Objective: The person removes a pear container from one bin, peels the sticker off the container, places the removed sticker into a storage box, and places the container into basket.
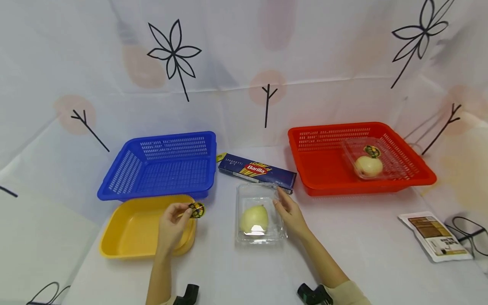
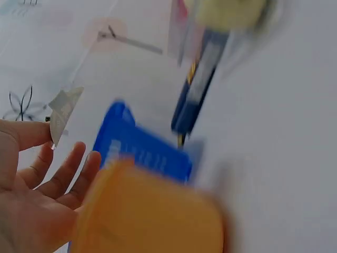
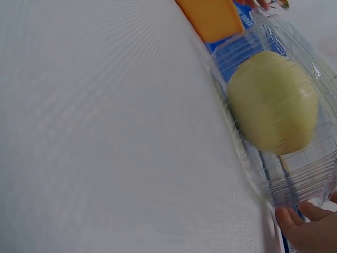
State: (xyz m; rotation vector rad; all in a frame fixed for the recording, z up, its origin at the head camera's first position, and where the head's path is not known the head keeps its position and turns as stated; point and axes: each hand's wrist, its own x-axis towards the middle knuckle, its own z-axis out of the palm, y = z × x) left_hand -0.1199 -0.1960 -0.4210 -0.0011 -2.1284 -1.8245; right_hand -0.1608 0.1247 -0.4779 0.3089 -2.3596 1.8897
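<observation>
my left hand (image 1: 172,228) pinches a sticker (image 1: 197,210); rightward of it, my right hand (image 1: 293,215) grips a clear box (image 1: 256,192). likely labelling: next calls for pressing sticker onto box.

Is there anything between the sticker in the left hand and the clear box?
Nothing visible: in the head view, only white table shows between the sticker in the left hand and the box. The right hand grips the box's opposite side.
</observation>
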